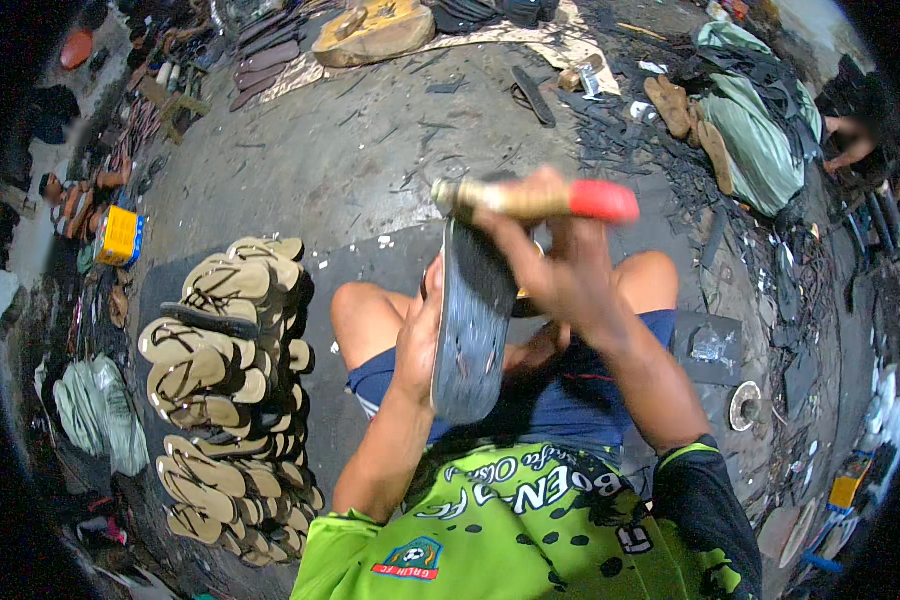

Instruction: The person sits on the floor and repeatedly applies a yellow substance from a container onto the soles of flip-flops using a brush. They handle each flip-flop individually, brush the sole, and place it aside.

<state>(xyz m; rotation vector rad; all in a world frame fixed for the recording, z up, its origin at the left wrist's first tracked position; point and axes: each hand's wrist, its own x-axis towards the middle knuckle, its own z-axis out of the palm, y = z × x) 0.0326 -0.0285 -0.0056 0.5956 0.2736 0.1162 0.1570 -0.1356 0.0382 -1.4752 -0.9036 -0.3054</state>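
Note:
My left hand [422, 335] grips a dark sandal [473, 345] by its long edge, with the sole tilted up in front of my lap. At the sandal's far end, my right hand [560, 262] is closed around a tool with a tan shaft and a red end [606, 201]. The tool lies crosswise over the sandal's tip and is smeared by motion, so its working end and any contact with the sandal are unclear. My bare knees are on either side. To my left, beige flip-flops with dark straps [205, 375] are piled in overlapping rows.
Dark scraps [620, 155] litter the floor at the far right, beside a pale green sack [755, 145]. A loose dark sandal [533, 97] and a wooden block [375, 35] lie ahead. A yellow box [120, 236] stands left near another person [82, 203]; someone else [855, 145] is far right.

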